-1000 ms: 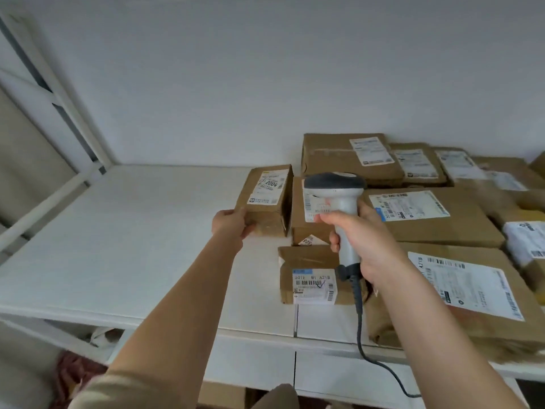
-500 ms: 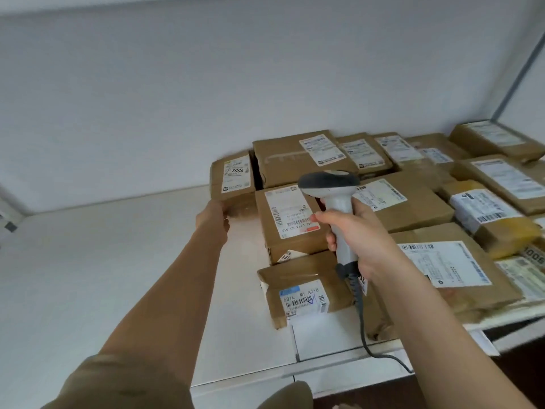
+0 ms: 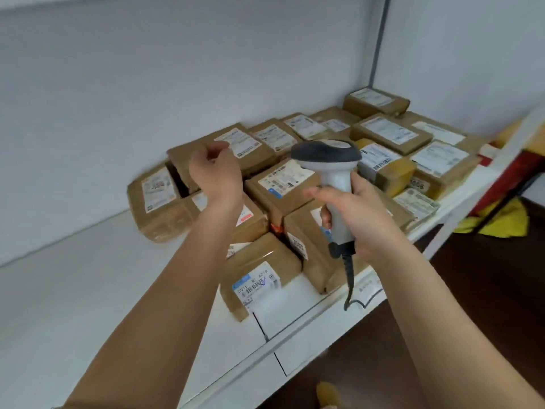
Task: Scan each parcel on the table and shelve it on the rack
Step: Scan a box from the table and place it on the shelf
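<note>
I see my right hand [image 3: 358, 215] wrapped around the barcode scanner [image 3: 333, 184], handle upright and head aimed away toward the parcels. My left hand [image 3: 216, 175] hovers loosely curled, holding nothing, above the leftmost parcel [image 3: 156, 206]. I count roughly fifteen brown parcels on the white rack shelf [image 3: 73, 290].

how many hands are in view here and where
2. The left hand hovers over the back parcels, fingers loosely curled, holding nothing. The right hand grips the handle of the scanner over the front parcels. No other hand shows.
</note>
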Available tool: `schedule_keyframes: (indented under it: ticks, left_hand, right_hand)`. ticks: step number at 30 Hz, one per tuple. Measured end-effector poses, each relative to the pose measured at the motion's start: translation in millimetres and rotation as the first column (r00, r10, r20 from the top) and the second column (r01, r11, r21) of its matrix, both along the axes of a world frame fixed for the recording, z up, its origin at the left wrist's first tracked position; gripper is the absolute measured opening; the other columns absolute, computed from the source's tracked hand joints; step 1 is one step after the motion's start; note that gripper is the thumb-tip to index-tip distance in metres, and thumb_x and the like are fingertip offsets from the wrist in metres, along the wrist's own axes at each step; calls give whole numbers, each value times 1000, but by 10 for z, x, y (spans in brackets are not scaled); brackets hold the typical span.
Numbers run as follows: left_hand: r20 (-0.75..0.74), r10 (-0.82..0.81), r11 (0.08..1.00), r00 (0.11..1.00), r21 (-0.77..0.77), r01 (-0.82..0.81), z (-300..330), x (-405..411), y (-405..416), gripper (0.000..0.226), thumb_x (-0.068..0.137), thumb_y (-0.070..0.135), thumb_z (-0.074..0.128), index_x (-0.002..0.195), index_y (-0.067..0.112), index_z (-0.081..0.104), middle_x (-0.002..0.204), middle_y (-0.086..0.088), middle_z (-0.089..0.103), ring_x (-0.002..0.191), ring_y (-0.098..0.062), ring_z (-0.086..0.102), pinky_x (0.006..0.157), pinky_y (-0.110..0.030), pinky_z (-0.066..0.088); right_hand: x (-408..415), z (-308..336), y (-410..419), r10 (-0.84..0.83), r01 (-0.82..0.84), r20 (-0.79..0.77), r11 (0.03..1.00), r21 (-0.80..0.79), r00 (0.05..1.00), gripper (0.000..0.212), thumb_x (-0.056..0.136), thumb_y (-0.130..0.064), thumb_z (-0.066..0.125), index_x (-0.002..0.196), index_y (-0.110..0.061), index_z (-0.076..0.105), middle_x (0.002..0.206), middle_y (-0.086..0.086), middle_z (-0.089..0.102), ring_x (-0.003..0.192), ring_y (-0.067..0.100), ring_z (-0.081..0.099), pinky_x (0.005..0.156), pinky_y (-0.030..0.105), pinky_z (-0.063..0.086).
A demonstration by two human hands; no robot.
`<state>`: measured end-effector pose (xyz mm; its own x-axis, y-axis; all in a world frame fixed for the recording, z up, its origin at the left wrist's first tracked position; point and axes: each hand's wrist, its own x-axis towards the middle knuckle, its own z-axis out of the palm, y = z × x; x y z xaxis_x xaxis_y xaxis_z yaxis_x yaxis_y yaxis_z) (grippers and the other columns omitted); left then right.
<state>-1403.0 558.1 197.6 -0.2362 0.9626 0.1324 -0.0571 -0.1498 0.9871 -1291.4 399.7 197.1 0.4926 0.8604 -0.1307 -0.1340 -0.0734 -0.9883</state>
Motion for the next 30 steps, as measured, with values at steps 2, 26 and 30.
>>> schedule_keyframes:
  ticks: [2, 26, 30]
  left_hand:
    - [10, -134, 991, 991, 2, 134, -49, 419, -205, 30, 82, -5, 45, 71, 19, 59, 69, 2, 53, 62, -9, 47, 58, -15, 39]
    - [-85, -899, 437, 429, -199, 877, -627, 6217, -3800, 33, 67, -9, 41, 52, 15, 60, 58, -3, 49, 61, -19, 43, 56, -27, 33]
    - [-136, -921, 390, 366, -273, 880, -776, 6947, -4050, 32, 69, -9, 41, 55, 13, 60, 59, -3, 50, 64, -19, 45, 62, -29, 37]
  right_hand:
    - [229, -28, -230, -94, 94, -1, 995, -14, 996, 22, 88, -15, 72, 106, -17, 59, 66, 1, 57, 49, 10, 50, 48, 24, 46]
    - [4599, -460, -4044, -869, 869, -85, 492, -43, 488, 20, 88, -12, 67, 106, -16, 58, 90, 17, 62, 51, 13, 49, 57, 34, 44]
    - [5171, -596, -4355, -898, 899, -104, 434, -61, 427, 18, 91, -13, 65, 107, -18, 59, 93, 14, 68, 53, 13, 50, 56, 32, 46]
